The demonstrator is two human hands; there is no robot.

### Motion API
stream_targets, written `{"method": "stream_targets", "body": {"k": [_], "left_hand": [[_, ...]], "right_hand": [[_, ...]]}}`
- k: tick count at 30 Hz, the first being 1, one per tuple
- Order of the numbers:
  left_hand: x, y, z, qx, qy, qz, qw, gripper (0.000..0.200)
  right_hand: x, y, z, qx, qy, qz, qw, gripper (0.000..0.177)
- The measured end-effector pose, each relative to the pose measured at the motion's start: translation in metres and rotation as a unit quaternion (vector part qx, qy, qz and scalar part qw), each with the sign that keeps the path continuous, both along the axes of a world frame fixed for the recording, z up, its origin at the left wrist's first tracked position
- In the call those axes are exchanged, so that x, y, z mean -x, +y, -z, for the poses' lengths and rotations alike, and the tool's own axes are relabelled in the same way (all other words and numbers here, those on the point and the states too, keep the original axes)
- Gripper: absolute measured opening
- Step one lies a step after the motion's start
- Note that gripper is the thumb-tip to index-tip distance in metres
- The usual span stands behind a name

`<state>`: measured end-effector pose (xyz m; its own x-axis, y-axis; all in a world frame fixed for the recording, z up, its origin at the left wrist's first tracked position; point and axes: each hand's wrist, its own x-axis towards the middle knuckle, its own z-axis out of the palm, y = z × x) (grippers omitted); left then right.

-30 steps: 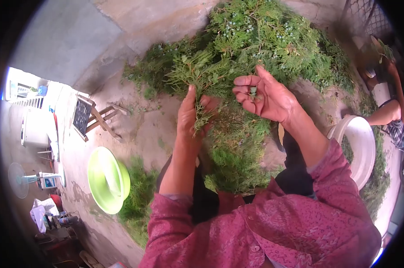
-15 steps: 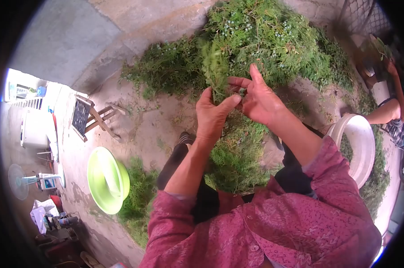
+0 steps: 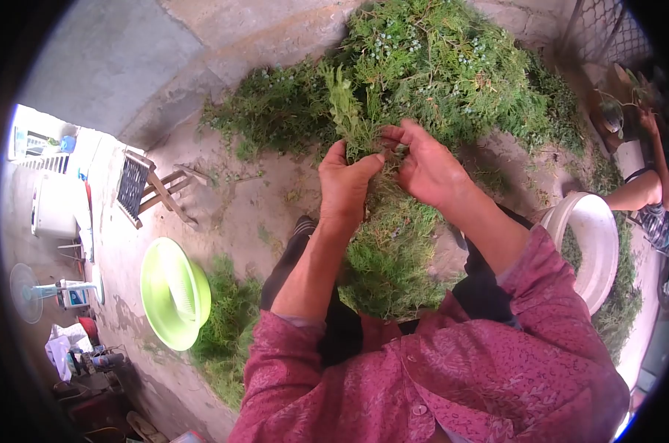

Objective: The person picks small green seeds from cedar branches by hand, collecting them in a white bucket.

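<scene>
My left hand is closed round the lower end of a leafy green sprig, thumb pointing right, and the sprig stands up above the fist. Close on its right, my right hand has its thumb and fingers drawn together near the sprig's base; whatever they pinch is too small to make out. Beyond both hands lies a large heap of green branches with small pale berries. Loose greenery lies on the ground below my hands, between the legs.
A lime-green basin stands at left beside more cuttings. Behind it are a wooden folding stool and a fan. A white bucket is at right, near another person's arm and leg.
The sprig is less blurred and leans a little more to the left. The fingers of my right hand have curled in, and its raised finger has come down.
</scene>
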<state>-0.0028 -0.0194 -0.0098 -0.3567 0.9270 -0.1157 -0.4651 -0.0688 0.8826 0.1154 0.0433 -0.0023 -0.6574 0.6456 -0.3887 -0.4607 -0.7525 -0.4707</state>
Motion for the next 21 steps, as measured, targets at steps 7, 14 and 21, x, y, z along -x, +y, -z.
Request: {"method": "stream_targets", "body": {"k": [7, 14, 21], "left_hand": [[0.006, -0.004, -0.005, 0.004, -0.025, 0.025, 0.999, 0.029], [-0.006, 0.003, 0.018, -0.032, 0.177, -0.025, 0.983, 0.03], [-0.002, -0.001, 0.015, 0.019, 0.192, -0.027, 0.981, 0.028]], "right_hand": [[-0.004, -0.001, 0.0, -0.014, -0.05, -0.015, 0.999, 0.024], [0.011, -0.008, 0.014, -0.107, -0.053, 0.021, 0.993, 0.026], [0.007, -0.007, 0.021, -0.086, -0.019, -0.001, 0.996, 0.025]]}}
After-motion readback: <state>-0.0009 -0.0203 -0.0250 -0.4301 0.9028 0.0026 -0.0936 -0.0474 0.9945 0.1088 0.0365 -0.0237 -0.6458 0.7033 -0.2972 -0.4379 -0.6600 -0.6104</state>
